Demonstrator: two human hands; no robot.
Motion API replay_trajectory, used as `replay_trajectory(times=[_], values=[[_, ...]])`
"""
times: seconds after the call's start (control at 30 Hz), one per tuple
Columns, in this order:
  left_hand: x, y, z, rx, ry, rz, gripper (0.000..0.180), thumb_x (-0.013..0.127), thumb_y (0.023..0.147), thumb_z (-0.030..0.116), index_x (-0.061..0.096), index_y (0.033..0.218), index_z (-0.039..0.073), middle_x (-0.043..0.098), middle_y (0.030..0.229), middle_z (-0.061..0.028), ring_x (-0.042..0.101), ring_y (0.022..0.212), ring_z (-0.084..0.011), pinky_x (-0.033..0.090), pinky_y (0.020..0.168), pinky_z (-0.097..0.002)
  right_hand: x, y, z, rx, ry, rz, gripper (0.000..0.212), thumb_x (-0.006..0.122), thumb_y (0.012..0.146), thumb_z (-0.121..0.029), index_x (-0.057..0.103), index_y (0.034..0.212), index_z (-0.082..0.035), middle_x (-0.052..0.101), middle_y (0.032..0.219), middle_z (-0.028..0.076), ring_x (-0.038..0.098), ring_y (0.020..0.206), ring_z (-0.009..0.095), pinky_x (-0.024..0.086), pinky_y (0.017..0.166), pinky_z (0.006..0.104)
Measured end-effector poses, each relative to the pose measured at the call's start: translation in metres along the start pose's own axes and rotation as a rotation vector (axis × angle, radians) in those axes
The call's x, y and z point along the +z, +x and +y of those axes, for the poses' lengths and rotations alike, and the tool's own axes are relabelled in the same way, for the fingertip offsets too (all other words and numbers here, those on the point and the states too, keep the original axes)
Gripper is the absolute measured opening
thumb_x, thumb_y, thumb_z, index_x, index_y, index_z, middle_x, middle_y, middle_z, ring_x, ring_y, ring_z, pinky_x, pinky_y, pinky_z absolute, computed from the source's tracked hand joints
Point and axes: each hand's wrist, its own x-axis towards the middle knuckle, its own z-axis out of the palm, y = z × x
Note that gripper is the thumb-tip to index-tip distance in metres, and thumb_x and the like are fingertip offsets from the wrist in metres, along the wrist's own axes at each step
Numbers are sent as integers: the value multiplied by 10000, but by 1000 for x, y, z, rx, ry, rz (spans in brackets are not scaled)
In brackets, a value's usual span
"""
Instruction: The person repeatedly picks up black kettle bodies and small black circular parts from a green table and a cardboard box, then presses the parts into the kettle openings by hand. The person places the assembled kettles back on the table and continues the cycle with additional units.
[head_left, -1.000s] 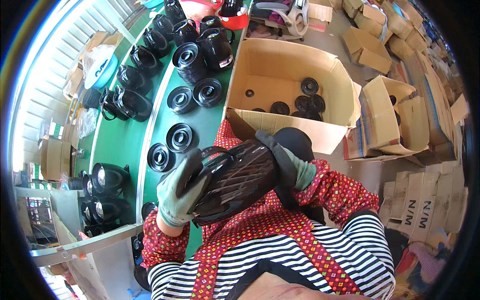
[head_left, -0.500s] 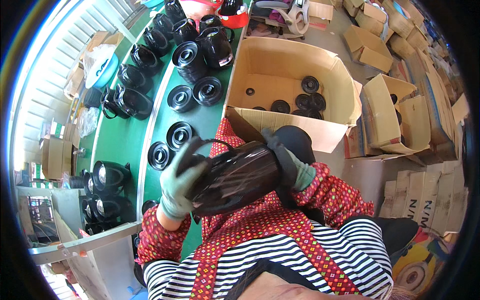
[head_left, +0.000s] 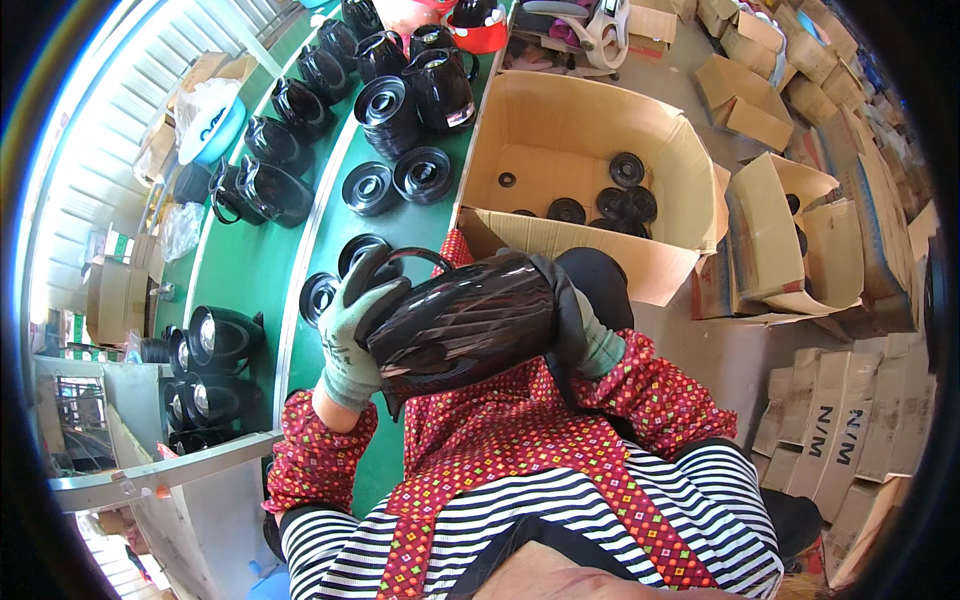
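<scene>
A glossy black jug [head_left: 465,325] with a handle lies sideways over my lap, held between both hands. My left hand [head_left: 358,325], in a pale green glove with dark fingers, is closed on the jug's left end. At the other end, my right hand [head_left: 578,322], gloved alike, wraps round the jug; its fingertips are partly hidden. Just beyond the left hand, black round lids [head_left: 362,256] lie on the green table [head_left: 335,222]. A stack of such lids [head_left: 387,112] stands farther off, beside an upright black jug [head_left: 440,88].
Several black jugs [head_left: 275,192] line the table's far left strip, with more at its near left [head_left: 218,395]. An open cardboard box [head_left: 565,235] with loose black lids stands right of the table. Other cartons [head_left: 790,235] fill the right side. A metal rail [head_left: 165,478] crosses at lower left.
My left hand was blurred by motion and now rests still on the jug's end. The jug stays in both hands, turned slightly. The whole view has shifted a little.
</scene>
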Motion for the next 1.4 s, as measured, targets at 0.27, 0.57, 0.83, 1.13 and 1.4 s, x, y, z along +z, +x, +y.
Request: replay_trajectory(times=[0.27,0.57,0.83,1.13,1.4], values=[[70,-57,-47,-445,-809,-417,712,758,999,205,421,1615,86,466,1638,-168,488,1485,-304,379,1274,-467,37,-38,-73,-873,-1085,-492,972,804,810,-622,504,1573,-101,287,1685,285,327,1519,491,306,1238,589],[77,-66,-38,-585,-1139,-236,546,490,1123,369,450,1604,112,490,1620,-114,461,1483,-264,298,1276,-461,67,-46,-87,-1107,-1141,-500,861,876,716,-534,650,1464,-171,454,1581,272,420,1437,501,349,1187,604],[75,-61,-64,-644,-1402,-224,480,570,1088,225,534,1539,65,590,1519,-143,578,1369,-261,443,1168,-431,46,-39,-60,-638,-558,-46,602,631,1025,-299,518,1520,24,552,1496,154,537,1386,228,377,1194,363],[130,-113,-33,-501,-657,-102,586,681,930,54,545,1495,-11,664,1388,-195,650,1258,-268,505,1099,-393,-66,32,-75,-239,-843,-182,434,464,1104,-191,615,1468,-9,702,1370,114,669,1219,203,502,1110,366],[40,-99,-26,-232,-98,-424,566,832,854,230,649,1365,69,620,1316,-216,609,1221,-408,484,1088,-471,-64,58,-21,8,-835,-311,296,723,1022,-263,797,1083,17,790,976,58,707,946,125,561,897,292]])
